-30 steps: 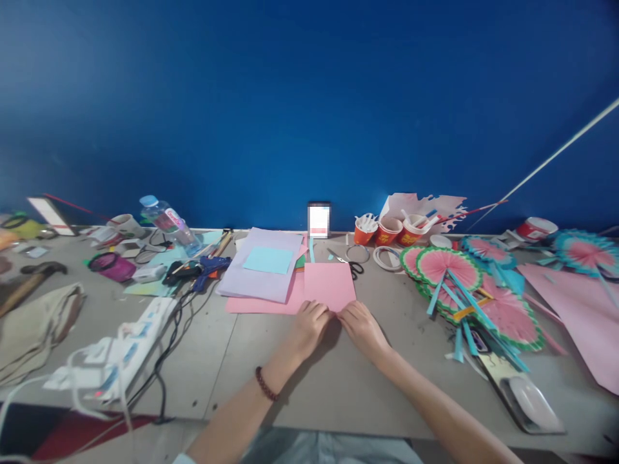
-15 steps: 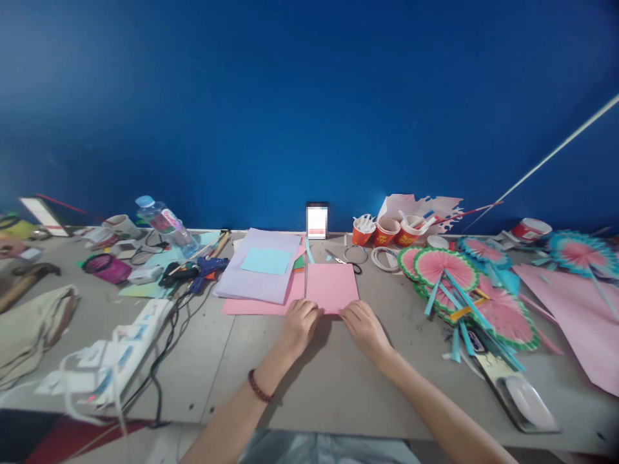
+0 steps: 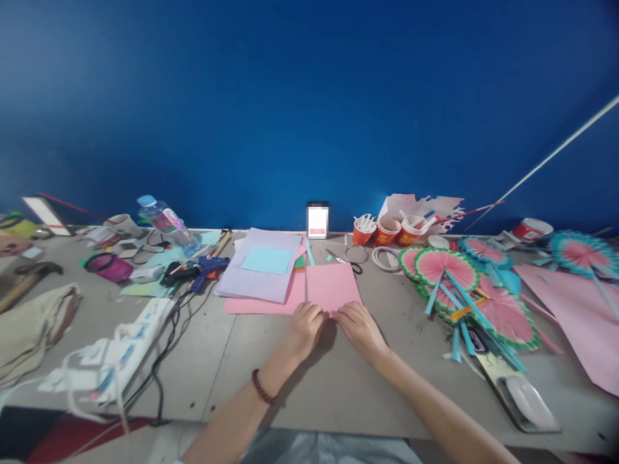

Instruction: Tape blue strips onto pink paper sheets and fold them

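Observation:
A pink paper square (image 3: 332, 283) lies on the grey table, its near edge pinched between my two hands. My left hand (image 3: 306, 327) has its fingers closed on the near left corner, with a beaded bracelet on that wrist. On the near right part of the same edge, my right hand (image 3: 356, 328) is closed too. The fingertips of both hands are a short gap apart. Left of the square, lilac sheets (image 3: 232, 274) and a small light-blue sheet (image 3: 267, 260) rest on larger pink paper (image 3: 251, 307).
Scissors (image 3: 344, 260) and a phone (image 3: 318, 221) stand or lie beyond the square. Red paper cups (image 3: 387, 232) are at the back. Pleated fans (image 3: 447, 270) and a mouse (image 3: 527, 399) lie right; a glue gun (image 3: 207, 270) and power strip (image 3: 135, 348) left.
My hands have drawn slightly closer together along the near edge of the pink square. The square itself has hardly moved.

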Available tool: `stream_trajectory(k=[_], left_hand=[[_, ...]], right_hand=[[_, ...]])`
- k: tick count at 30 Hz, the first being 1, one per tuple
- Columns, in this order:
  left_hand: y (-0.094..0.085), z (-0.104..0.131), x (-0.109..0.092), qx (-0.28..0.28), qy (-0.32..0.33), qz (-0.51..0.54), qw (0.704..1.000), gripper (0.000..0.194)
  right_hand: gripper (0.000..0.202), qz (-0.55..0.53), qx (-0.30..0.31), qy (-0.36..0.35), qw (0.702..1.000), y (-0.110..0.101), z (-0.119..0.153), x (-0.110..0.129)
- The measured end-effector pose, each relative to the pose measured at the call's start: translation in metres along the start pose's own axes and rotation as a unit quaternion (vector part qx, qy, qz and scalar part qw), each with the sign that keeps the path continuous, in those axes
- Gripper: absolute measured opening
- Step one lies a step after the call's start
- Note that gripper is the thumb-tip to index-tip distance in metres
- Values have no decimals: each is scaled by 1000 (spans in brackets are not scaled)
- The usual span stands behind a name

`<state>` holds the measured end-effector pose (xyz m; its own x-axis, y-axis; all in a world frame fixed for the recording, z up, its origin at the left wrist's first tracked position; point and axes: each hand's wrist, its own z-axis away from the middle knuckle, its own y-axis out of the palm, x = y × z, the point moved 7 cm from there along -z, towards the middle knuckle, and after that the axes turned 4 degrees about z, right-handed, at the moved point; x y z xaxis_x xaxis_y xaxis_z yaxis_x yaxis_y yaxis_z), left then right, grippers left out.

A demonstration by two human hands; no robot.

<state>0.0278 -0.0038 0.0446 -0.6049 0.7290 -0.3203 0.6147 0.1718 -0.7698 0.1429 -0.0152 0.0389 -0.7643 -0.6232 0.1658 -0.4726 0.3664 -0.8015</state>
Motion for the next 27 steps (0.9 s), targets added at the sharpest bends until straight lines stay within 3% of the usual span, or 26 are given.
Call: stream_trajectory(k=[9, 14, 27], left_hand=[[0, 1, 5, -4, -6, 61, 998, 20], [-6, -1, 10, -20, -12, 63, 998, 18], [-1, 1, 2, 5, 3, 64, 998, 20]], right_hand=[[23, 37, 64, 24, 997, 14, 10, -7], [25, 26, 45, 19, 998, 8, 6, -4], [19, -37, -20, -7, 999, -1, 0, 5]])
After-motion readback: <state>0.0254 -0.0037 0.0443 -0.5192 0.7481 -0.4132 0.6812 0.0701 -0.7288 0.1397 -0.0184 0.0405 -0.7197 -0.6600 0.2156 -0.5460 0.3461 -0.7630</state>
